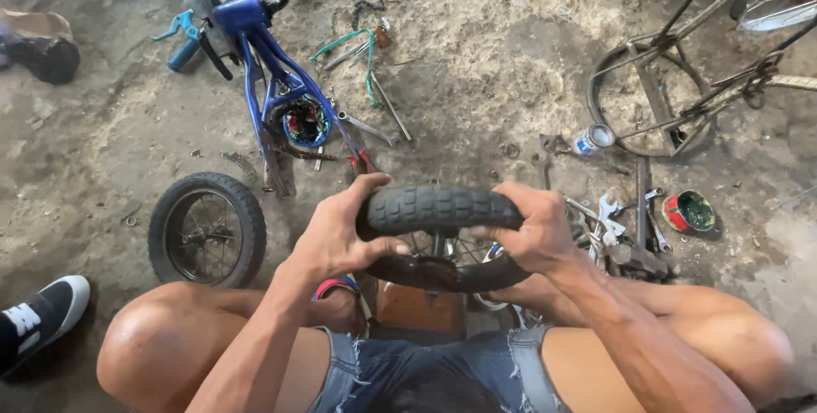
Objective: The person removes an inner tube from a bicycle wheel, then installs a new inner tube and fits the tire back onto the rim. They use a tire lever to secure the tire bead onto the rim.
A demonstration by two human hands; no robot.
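From the head view, the small wheel (442, 238) sits above the person's knees, over a wooden block. The left hand (340, 238) and right hand (532, 230) each clamp the knobby tyre (438, 207) at opposite sides. It looks light; the rubber seems stiff yet grippy, best held at the tread.

The person wears frayed blue denim shorts (425, 375) with ragged hems; arms and legs are bare, with no sleeves or gloves.
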